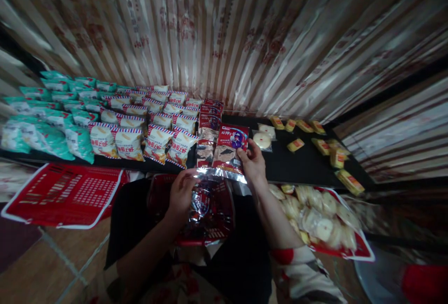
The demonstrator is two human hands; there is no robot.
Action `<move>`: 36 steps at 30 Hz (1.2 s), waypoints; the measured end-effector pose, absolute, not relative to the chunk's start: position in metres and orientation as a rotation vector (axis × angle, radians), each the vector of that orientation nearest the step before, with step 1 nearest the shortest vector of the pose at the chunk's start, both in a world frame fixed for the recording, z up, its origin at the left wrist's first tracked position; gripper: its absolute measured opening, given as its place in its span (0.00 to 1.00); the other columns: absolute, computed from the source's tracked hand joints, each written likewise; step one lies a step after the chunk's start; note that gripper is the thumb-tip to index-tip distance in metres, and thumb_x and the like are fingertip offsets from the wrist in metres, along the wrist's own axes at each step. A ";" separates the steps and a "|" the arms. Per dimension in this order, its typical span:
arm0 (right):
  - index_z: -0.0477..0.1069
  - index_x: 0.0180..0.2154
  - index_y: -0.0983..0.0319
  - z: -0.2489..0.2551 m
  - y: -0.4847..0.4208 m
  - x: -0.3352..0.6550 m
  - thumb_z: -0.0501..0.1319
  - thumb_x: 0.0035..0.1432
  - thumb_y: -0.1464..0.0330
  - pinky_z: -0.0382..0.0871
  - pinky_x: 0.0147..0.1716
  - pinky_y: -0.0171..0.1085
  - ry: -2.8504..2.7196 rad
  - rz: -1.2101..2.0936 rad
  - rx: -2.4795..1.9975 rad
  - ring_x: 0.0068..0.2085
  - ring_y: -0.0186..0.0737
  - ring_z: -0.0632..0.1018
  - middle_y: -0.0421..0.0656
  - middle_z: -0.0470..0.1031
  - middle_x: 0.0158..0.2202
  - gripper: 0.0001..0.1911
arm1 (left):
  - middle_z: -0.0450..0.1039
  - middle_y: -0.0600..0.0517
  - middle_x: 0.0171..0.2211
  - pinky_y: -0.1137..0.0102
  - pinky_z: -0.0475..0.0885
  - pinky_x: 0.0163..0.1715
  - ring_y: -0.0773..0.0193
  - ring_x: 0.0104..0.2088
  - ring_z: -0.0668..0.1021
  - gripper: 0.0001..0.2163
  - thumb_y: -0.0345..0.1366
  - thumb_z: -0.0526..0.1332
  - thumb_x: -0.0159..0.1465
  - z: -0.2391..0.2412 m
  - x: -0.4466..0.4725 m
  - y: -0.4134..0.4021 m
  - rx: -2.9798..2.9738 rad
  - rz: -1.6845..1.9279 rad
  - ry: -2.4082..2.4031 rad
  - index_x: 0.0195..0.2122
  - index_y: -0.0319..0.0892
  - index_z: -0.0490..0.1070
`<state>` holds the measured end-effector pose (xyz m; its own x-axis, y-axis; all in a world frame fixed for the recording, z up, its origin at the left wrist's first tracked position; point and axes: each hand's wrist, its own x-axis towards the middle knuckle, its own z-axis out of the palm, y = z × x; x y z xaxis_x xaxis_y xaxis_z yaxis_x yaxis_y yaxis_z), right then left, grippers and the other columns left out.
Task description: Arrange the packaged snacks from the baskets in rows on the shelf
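Note:
My right hand (252, 164) is closed on a red snack packet (231, 150) with a silver lower edge, holding it upright at the front of a dark shelf (301, 161). My left hand (182, 194) grips the top of a shiny red-and-silver packet (206, 206) in a red basket (224, 236) on my lap. More red packets (210, 115) stand in a row on the shelf just behind the held one.
White-and-red snack bags (157, 140) and green bags (45, 131) fill the shelf's left part. Small yellow packets (329, 147) and round wrapped cakes (262, 140) lie at right. An empty red basket (63, 194) sits at left, another with pale cakes (322, 220) at right. A striped curtain (227, 38) hangs behind.

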<state>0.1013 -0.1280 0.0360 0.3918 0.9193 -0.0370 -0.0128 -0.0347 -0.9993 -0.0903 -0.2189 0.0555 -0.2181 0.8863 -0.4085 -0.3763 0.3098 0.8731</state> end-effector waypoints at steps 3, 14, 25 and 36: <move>0.59 0.57 0.61 0.032 -0.123 0.086 0.64 0.46 0.60 0.71 0.32 0.39 -0.980 0.929 -1.425 0.27 0.36 0.74 0.38 0.73 0.28 0.37 | 0.74 0.51 0.32 0.72 0.67 0.39 0.60 0.37 0.74 0.07 0.29 0.64 0.52 0.049 -0.095 -0.221 0.654 1.293 1.351 0.34 0.42 0.74; 0.62 0.55 0.62 0.019 -0.107 0.062 0.59 0.51 0.63 0.68 0.46 0.45 -1.373 0.638 -1.540 0.43 0.45 0.75 0.48 0.74 0.45 0.29 | 0.68 0.49 0.52 0.59 0.46 0.63 0.51 0.58 0.61 0.15 0.25 0.61 0.52 0.046 -0.084 -0.206 1.330 1.288 1.315 0.39 0.47 0.75; 0.69 0.51 0.61 0.025 -0.118 0.054 0.55 0.55 0.62 0.64 0.50 0.47 -1.621 0.355 -1.860 0.52 0.50 0.67 0.51 0.66 0.52 0.22 | 0.64 0.46 0.57 0.51 0.58 0.59 0.51 0.62 0.57 0.20 0.26 0.52 0.58 0.016 -0.075 -0.201 2.074 1.021 1.632 0.53 0.39 0.66; 0.67 0.54 0.58 0.045 -0.082 0.050 0.55 0.57 0.54 0.51 0.58 0.51 -2.099 0.127 -1.731 0.64 0.55 0.50 0.47 0.56 0.63 0.26 | 0.67 0.44 0.55 0.53 0.63 0.57 0.52 0.61 0.60 0.19 0.26 0.51 0.60 0.010 -0.073 -0.199 2.199 1.078 1.676 0.53 0.37 0.65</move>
<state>0.0498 -0.0824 0.0446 -0.1408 0.9564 0.2559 0.9185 0.2226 -0.3268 -0.0734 -0.1994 0.0101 0.1052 0.8934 0.4368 0.7677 -0.3522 0.5354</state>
